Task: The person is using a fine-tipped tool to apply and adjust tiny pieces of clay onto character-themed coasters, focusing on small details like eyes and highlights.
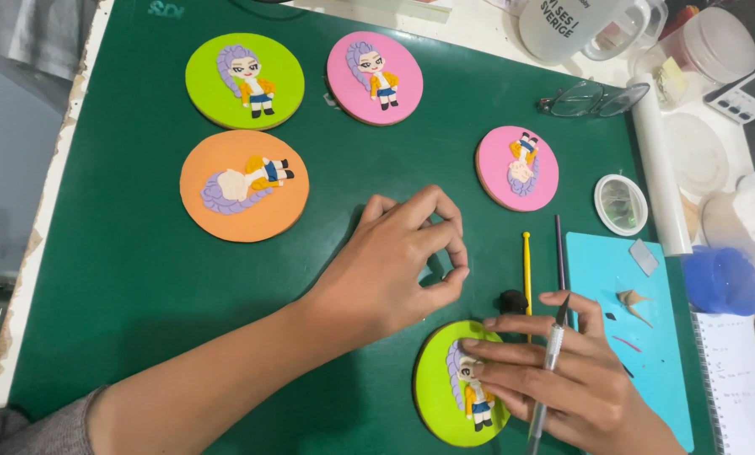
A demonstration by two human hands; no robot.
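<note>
Two hands over a lime-green clay disc

The right hand (563, 371) lay on the lime-green disc (445, 396), its grip pinching a craft knife (551, 358) — fingertips touching the little clay figure (472, 389). Just above it, the left hand (394, 270) hovered over the green mat (124, 253) — thumb and fingers curled together, holding nothing visible.

Head-worn, looking steeply down, close over the dark green cutting mat (141, 278), its far edge near frame top.
</note>
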